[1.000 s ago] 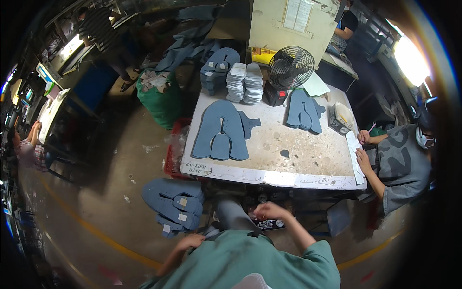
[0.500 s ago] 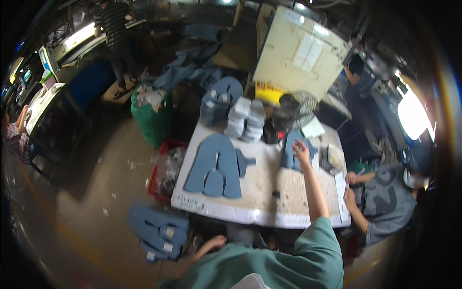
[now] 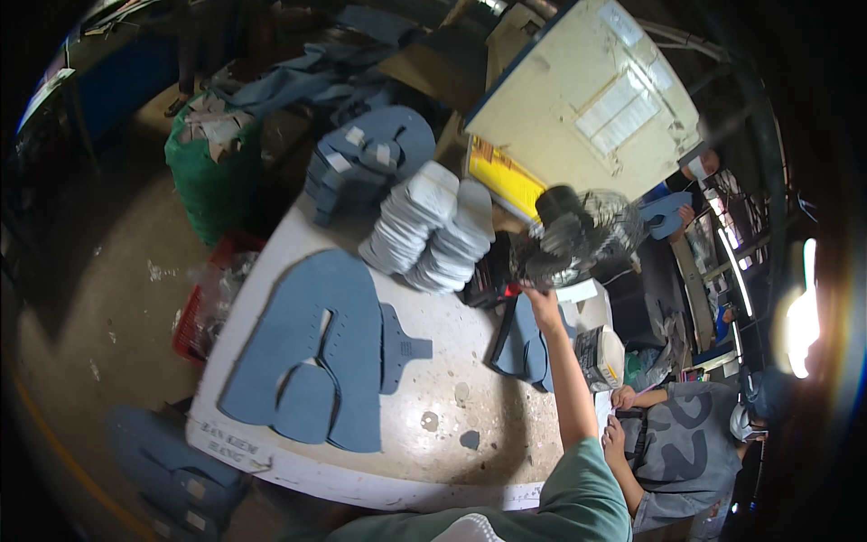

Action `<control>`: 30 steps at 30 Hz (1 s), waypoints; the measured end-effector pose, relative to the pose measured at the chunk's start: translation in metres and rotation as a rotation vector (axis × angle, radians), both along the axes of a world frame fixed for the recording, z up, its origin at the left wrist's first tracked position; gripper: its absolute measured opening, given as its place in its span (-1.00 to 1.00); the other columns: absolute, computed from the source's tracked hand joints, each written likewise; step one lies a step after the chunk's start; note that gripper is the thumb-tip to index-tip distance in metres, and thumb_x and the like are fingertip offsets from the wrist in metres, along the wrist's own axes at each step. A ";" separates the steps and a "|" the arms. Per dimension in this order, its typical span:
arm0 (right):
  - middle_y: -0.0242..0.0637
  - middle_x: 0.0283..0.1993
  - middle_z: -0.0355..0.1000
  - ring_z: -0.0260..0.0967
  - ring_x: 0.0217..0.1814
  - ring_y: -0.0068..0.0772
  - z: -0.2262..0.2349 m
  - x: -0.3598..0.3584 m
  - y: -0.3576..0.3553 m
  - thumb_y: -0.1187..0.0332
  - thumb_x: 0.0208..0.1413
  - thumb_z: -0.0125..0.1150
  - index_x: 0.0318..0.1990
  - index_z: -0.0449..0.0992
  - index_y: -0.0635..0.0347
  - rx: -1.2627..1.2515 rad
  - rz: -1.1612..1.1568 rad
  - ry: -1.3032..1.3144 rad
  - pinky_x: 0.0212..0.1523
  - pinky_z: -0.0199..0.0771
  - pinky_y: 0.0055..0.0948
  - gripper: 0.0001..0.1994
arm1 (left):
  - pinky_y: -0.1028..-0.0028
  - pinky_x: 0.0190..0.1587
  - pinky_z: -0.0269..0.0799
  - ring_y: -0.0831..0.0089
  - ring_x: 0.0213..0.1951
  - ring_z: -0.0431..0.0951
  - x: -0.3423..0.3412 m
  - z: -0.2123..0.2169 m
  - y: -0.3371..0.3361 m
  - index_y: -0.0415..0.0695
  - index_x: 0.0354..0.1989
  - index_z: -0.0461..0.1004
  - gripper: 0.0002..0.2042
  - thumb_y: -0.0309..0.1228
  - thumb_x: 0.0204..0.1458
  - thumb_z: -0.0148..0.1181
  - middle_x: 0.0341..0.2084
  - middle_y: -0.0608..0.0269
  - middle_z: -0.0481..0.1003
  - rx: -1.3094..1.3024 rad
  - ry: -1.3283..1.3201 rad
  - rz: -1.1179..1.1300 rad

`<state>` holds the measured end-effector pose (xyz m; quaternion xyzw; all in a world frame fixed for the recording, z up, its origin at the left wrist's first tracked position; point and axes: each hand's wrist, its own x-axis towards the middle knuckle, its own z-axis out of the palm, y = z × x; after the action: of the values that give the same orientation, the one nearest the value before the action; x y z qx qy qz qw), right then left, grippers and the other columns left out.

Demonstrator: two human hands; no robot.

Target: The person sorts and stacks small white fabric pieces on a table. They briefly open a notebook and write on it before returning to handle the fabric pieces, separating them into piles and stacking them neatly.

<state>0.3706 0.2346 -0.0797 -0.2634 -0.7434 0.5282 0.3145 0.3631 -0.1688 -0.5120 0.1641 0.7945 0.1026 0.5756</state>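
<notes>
My right hand (image 3: 544, 309) reaches over the table (image 3: 470, 397) to the base of a black fan (image 3: 578, 239), its fingers stretched out near a small red part there. I cannot make out whether they touch it. Below the hand lie blue cut pieces (image 3: 526, 348), partly hidden by my forearm. A large blue arched piece (image 3: 289, 325) with a slit and a rounded inner part lies flat on the left, with a smaller blue tabbed piece (image 3: 397, 348) beside it. My left hand is out of view.
Stacks of grey-white pads (image 3: 420, 226) and blue pieces (image 3: 379, 144) stand at the back. A green sack (image 3: 212, 181) and red crate (image 3: 194, 321) are left of the table. A person in a grey shirt (image 3: 691, 443) writes at the right, near a round container (image 3: 601, 357).
My view has moved closer to the table and turned. My right hand has gone from above the blue pieces to the fan base. My left hand has left the view.
</notes>
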 end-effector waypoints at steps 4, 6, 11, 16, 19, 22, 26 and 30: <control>-0.33 -0.07 0.52 0.45 -0.09 -0.54 -0.002 -0.021 -0.004 0.58 0.03 0.29 -0.02 0.46 0.24 0.035 0.045 0.030 -0.01 0.43 -0.50 -0.67 | 0.42 0.13 0.34 0.29 0.05 0.49 -0.006 -0.011 -0.001 -0.23 0.10 0.39 -0.56 -0.13 0.21 0.00 0.07 0.01 0.42 -0.005 0.099 0.028; -0.31 -0.07 0.49 0.46 -0.07 -0.49 -0.006 -0.034 -0.014 0.60 0.04 0.28 0.08 0.38 0.24 -0.048 0.100 0.207 0.04 0.44 -0.47 -0.58 | 0.42 0.15 0.33 0.29 0.06 0.48 -0.011 -0.008 -0.009 -0.23 0.12 0.38 -0.55 -0.13 0.22 -0.01 0.09 0.02 0.41 0.004 0.154 0.040; -0.33 -0.21 0.29 0.34 -0.27 -0.45 -0.010 -0.005 -0.057 0.33 -0.06 0.43 0.02 0.44 0.19 0.189 -0.182 0.170 -0.28 0.39 -0.49 -0.54 | 0.44 0.18 0.30 0.30 0.10 0.46 -0.016 0.022 -0.053 -0.23 0.17 0.33 -0.53 -0.12 0.24 -0.03 0.13 0.03 0.37 0.068 0.226 0.054; -0.27 -0.29 0.32 0.34 -0.19 -0.30 -0.023 0.049 -0.109 0.44 -0.02 0.31 -0.27 0.50 0.21 0.587 0.050 0.273 -0.29 0.37 -0.45 -0.84 | 0.46 0.20 0.28 0.31 0.14 0.44 -0.020 0.120 -0.131 -0.22 0.22 0.29 -0.51 -0.12 0.27 -0.05 0.18 0.04 0.34 0.253 0.092 0.002; -0.18 -0.28 0.30 0.30 -0.16 -0.11 -0.021 0.046 -0.130 0.44 -0.01 0.28 -0.30 0.47 0.21 0.699 0.209 0.342 -0.18 0.36 -0.32 -0.87 | 0.47 0.22 0.26 0.32 0.16 0.42 -0.030 0.239 -0.177 -0.22 0.25 0.26 -0.50 -0.12 0.28 -0.06 0.20 0.05 0.32 0.342 -0.144 -0.047; -0.15 -0.26 0.29 0.28 -0.17 -0.06 -0.022 0.037 -0.152 0.41 0.02 0.25 -0.32 0.43 0.20 0.750 0.353 0.356 -0.16 0.34 -0.23 -0.87 | 0.47 0.17 0.33 0.34 0.10 0.47 -0.039 0.380 -0.194 -0.24 0.24 0.27 -0.51 -0.11 0.31 -0.12 0.18 0.03 0.35 0.295 -0.327 0.006; -0.18 -0.26 0.29 0.30 -0.20 -0.09 -0.039 0.041 -0.167 0.35 0.07 0.20 -0.31 0.40 0.19 0.883 0.500 0.352 -0.21 0.35 -0.22 -0.85 | 0.47 -0.02 0.45 0.47 -0.12 0.55 -0.057 0.523 -0.157 -0.20 0.09 0.40 -0.63 -0.18 0.29 -0.07 -0.04 0.14 0.53 0.749 0.096 -0.117; -0.15 -0.28 0.27 0.34 -0.24 -0.10 -0.053 0.046 -0.163 0.37 0.09 0.14 -0.31 0.37 0.20 0.868 0.486 0.267 -0.28 0.39 -0.21 -0.87 | 0.56 -0.17 0.46 0.54 -0.19 0.56 -0.113 0.609 -0.064 -0.17 0.16 0.30 -0.60 -0.19 0.27 -0.04 -0.15 0.22 0.54 0.984 0.496 0.065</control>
<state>0.4164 0.0719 -0.1325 0.1418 -0.8873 0.2579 0.3552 0.2502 -0.2331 0.0971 0.4083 0.7694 0.4377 0.2230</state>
